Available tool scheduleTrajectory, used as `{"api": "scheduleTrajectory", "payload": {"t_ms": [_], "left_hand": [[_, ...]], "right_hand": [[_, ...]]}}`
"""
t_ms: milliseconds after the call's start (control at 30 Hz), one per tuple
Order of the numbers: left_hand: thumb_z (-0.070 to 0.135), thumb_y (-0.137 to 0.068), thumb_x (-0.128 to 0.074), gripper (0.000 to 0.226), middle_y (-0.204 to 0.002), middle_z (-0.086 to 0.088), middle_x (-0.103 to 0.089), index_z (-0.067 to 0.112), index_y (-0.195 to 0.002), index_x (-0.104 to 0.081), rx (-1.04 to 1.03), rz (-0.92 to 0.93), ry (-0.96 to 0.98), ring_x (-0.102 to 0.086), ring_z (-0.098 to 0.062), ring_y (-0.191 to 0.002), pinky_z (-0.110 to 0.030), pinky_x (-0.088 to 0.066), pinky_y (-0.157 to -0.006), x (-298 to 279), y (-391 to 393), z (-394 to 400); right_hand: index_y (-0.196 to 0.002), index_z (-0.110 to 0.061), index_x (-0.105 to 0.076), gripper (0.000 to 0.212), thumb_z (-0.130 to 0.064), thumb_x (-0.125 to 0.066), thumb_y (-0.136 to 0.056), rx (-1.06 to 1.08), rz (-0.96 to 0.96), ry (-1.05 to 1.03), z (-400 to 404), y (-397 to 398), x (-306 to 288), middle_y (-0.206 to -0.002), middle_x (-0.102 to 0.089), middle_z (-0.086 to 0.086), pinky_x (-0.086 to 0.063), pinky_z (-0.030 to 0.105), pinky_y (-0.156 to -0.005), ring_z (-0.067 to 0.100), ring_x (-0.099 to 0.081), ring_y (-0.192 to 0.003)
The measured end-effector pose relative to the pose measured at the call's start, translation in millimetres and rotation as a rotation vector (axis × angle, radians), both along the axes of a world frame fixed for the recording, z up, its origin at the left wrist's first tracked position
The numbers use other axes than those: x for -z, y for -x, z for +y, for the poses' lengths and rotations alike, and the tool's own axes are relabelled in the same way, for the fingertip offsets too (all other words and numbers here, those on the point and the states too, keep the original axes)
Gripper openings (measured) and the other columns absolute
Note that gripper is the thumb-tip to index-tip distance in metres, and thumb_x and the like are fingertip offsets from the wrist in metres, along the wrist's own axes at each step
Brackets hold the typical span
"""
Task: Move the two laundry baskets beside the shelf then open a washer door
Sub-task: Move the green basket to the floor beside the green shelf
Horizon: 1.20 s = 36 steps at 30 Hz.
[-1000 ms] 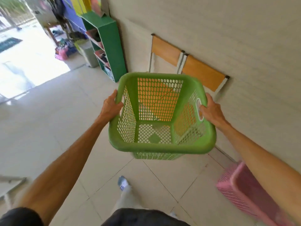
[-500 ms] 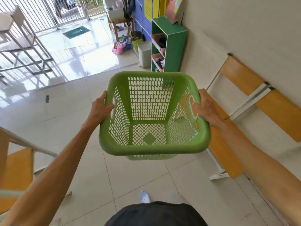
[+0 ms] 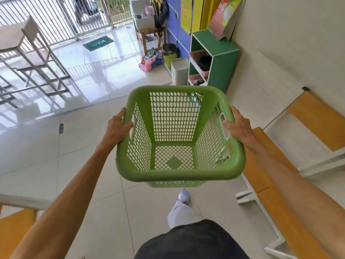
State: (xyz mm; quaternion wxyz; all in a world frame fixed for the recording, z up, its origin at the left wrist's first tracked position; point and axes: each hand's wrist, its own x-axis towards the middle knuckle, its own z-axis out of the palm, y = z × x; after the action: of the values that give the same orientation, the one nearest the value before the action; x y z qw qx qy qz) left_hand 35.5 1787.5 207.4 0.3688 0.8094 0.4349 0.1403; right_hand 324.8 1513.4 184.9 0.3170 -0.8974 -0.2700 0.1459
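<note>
Closer now is the green shelf (image 3: 222, 58), which looked smaller and farther off a moment ago. The person has walked toward it, and the orange bench (image 3: 265, 184) on the right has slid further back beside them.

The green basket (image 3: 179, 172) is up in the air in front of the person's body, above the tiled floor (image 3: 56, 156). It is empty, and its mouth faces up. The left hand (image 3: 117, 126) is wrapped tight around the left rim. The right hand (image 3: 237, 124) is wrapped tight around the right rim, with the thumb at the handle hole. Both hands hold on at about the same height, so the basket sits level.

The shelf stands straight ahead and a bit to the right, against the wall. A grey bin (image 3: 180, 71) stands just beside its left side. The right hand is on the shelf's side, so that arm is the nearer one. The basket probably needs to go forward and a little right, then down onto the floor next to the shelf. The other basket is not in view. No washer can be seen either.
</note>
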Motion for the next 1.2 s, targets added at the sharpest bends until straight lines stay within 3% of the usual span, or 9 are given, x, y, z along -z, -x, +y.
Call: {"api": "scheduleTrajectory", "payload": {"t_ms": [100,233,433,600,667,800,967,1100,1200], "left_hand": [[0.012,-0.094,-0.059,0.068,-0.131,-0.012,-0.062,0.016,-0.155,-0.03,0.003,0.004,0.008,-0.066,-0.027,-0.092,-0.05,-0.057,-0.089,-4.5,-53.1,47.6],[0.011,-0.095,-0.059,0.066,-0.132,-0.012,-0.062,0.017,-0.154,-0.032,0.058,-0.001,-0.013,-0.067,-0.029,-0.094,-0.052,-0.057,-0.088,-4.7,-124.6,107.5],[0.008,-0.093,-0.06,0.07,-0.136,-0.016,-0.059,0.018,-0.155,-0.029,0.127,0.023,0.038,-0.063,-0.027,-0.092,-0.05,-0.055,-0.09,6.3,-247.7,185.5],[0.013,-0.089,-0.064,0.066,-0.116,-0.011,-0.066,0.019,-0.151,-0.04,0.292,0.027,0.022,-0.06,-0.023,-0.088,-0.037,-0.051,-0.09,21.4,-370.0,248.0],[0.013,-0.089,-0.065,0.064,-0.105,-0.006,-0.062,0.017,-0.149,-0.044,0.418,0.038,-0.004,-0.057,-0.021,-0.089,-0.036,-0.048,-0.09,23.4,-418.2,267.1],[0.021,-0.089,-0.068,0.068,-0.118,-0.015,-0.065,0.019,-0.152,-0.04,0.609,0.067,-0.018,-0.061,-0.026,-0.097,-0.036,-0.047,-0.088,30.5,-503.1,302.5],[0.016,-0.09,-0.066,0.068,-0.114,-0.005,-0.064,0.024,-0.151,-0.038,0.845,0.104,0.037,-0.065,-0.024,-0.09,-0.04,-0.057,-0.077,55.4,-589.1,310.2],[0.009,-0.088,-0.064,0.077,-0.118,-0.003,-0.055,0.025,-0.155,-0.029,0.966,0.216,0.069,-0.063,-0.024,-0.088,-0.043,-0.058,-0.074,86.6,-653.6,286.9],[0.01,-0.087,-0.067,0.079,-0.113,-0.003,-0.057,0.026,-0.155,-0.029,1.037,0.269,0.111,-0.062,-0.022,-0.09,-0.045,-0.058,-0.078,117.4,-697.4,266.1]], "right_hand": [[-0.153,-0.025,-0.026,0.064,-0.031,-0.053,-0.096,0.03,0.037,0.0,44.7,-49.6,8.0,-0.127,-0.061,0.013,-0.045,0.026,-0.075,0.022,-0.056,-0.082],[-0.154,-0.027,-0.023,0.063,-0.028,-0.049,-0.096,0.073,0.057,0.019,91.4,-105.0,6.3,-0.114,-0.062,0.009,-0.041,0.019,-0.054,0.015,-0.056,-0.066],[-0.155,-0.026,-0.021,0.062,-0.024,-0.047,-0.098,0.189,0.057,0.015,136.6,-179.0,5.5,-0.098,-0.054,0.003,-0.036,0.015,-0.048,0.013,-0.051,-0.061],[-0.153,-0.025,-0.023,0.062,-0.026,-0.05,-0.097,0.381,0.05,0.047,156.6,-237.6,22.4,-0.101,-0.059,0.003,-0.037,0.015,-0.048,0.015,-0.055,-0.062],[-0.153,-0.027,-0.024,0.062,-0.027,-0.051,-0.097,0.502,0.076,0.059,162.3,-251.0,28.6,-0.103,-0.058,0.003,-0.043,0.02,-0.054,0.022,-0.057,-0.071],[-0.149,-0.028,-0.025,0.061,-0.033,-0.051,-0.094,0.712,0.101,0.079,174.1,-264.2,44.9,-0.105,-0.067,0.006,-0.059,0.038,-0.065,0.028,-0.067,-0.074],[-0.148,-0.021,-0.025,0.058,-0.025,-0.052,-0.096,0.933,0.159,0.017,181.6,-261.4,63.8,-0.1,-0.064,0.007,-0.057,0.047,-0.048,0.033,-0.068,-0.063],[-0.141,-0.021,-0.035,0.045,-0.022,-0.05,-0.098,1.083,0.173,0.002,172.6,-267.1,88.8,-0.089,-0.06,0.0,-0.053,0.041,-0.039,0.031,-0.067,-0.056],[-0.141,-0.013,-0.038,0.045,-0.022,-0.051,-0.099,1.146,0.237,0.034,161.7,-281.8,111.2,-0.086,-0.057,-0.002,-0.041,0.017,-0.03,0.017,-0.062,-0.051]]}}
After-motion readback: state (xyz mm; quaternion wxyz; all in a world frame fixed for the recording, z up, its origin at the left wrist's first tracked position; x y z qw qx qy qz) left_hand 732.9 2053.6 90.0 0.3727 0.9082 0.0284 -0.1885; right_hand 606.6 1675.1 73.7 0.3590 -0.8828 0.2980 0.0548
